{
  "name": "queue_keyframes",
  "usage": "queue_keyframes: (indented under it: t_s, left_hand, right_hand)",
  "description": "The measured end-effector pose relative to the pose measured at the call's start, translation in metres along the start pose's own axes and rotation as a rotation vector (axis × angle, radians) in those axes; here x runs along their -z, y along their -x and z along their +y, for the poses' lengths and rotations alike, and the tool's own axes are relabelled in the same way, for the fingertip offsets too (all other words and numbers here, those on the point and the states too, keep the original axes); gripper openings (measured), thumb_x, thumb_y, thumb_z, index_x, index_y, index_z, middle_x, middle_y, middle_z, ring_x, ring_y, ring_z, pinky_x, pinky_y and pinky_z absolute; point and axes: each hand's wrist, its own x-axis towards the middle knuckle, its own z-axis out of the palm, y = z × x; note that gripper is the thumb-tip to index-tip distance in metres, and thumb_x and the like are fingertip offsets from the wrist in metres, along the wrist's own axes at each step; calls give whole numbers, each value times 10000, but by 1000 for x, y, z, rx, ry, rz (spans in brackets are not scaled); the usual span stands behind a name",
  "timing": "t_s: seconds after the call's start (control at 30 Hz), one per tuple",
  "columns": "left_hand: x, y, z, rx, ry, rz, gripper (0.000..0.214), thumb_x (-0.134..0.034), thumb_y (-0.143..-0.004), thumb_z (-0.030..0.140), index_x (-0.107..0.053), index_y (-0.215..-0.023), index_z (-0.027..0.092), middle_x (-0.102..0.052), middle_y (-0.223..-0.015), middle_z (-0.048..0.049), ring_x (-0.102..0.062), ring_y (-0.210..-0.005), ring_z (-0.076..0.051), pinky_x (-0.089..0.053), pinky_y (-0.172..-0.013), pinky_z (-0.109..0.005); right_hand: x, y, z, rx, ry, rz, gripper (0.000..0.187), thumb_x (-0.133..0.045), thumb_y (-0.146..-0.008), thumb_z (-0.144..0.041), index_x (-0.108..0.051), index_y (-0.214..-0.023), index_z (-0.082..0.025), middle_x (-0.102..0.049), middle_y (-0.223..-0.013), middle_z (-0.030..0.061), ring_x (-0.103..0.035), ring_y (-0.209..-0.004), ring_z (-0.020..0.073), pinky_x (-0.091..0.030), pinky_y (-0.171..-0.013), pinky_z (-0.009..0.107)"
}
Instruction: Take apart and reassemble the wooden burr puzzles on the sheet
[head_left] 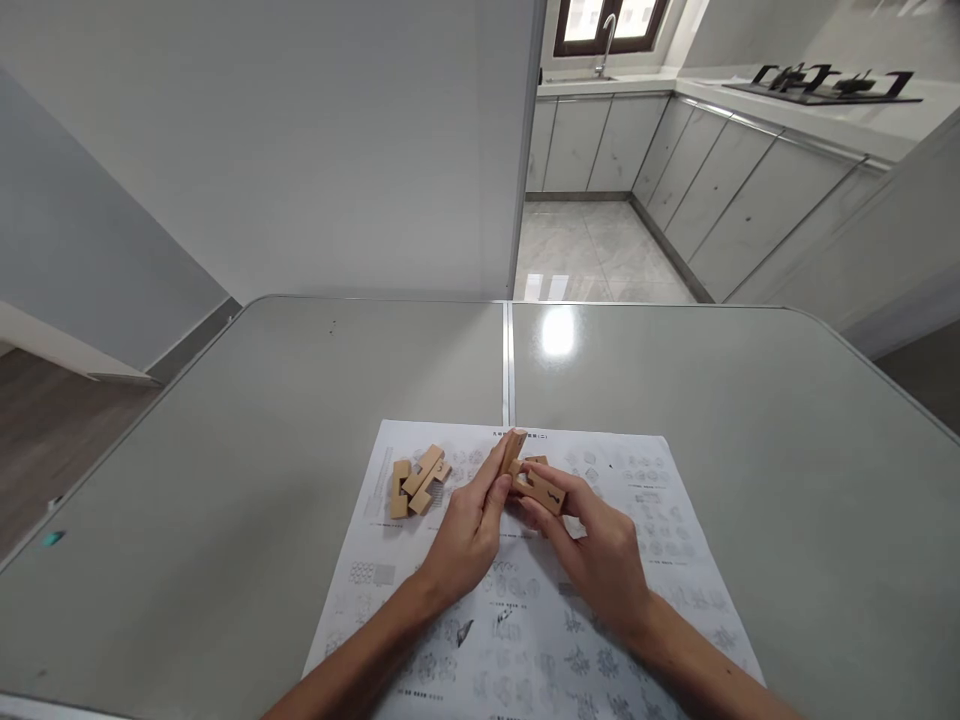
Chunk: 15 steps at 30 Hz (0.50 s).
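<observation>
My left hand point(471, 522) pinches an upright wooden puzzle piece point(513, 447) between thumb and fingers. Close against it, my right hand point(600, 540) grips a notched wooden puzzle piece point(546, 492) with a dark mark on its face, tilted down to the right. The two pieces meet or nearly meet between my hands; fingers hide the exact contact. A bit of another wooden part shows behind my right fingers. Left of my hands, several loose notched wooden pieces point(425, 475) lie in a small pile on the printed instruction sheet point(352, 625).
The sheet lies on a grey folding table point(225, 480) with a metal seam point(508, 360) down its middle. A small green object point(52, 538) sits near the left edge. Beyond the table are a pale wall panel point(337, 150) and a kitchen counter with a gas stove point(825, 88).
</observation>
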Motion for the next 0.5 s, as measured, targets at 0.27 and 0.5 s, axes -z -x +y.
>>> queue_keyframes:
  t_s: [0.27,0.5]
  left_hand:
    - [-4,2,5,-29,-9,-75,517,-364,-1118,378,-363,-1629,302,-425,-1657,-16,-411,-1530,-272,-377,-1266,-483]
    - [-8,4,2,-55,-26,-13,495,-354,-1121,361,-393,-1614,331,-506,-1607,-14,-494,-1474,-261,-401,-1255,-491]
  right_hand:
    - [-4,1,2,7,6,-1,244,-579,-1064,-288,-608,-1292,-206,-809,-947,61,-781,-675,174,-622,-517,233]
    - [-6,2,3,26,27,28,207,-621,-1036,-263,-596,-1233,-202,-784,-927,52,-741,-631,144,-598,-506,209]
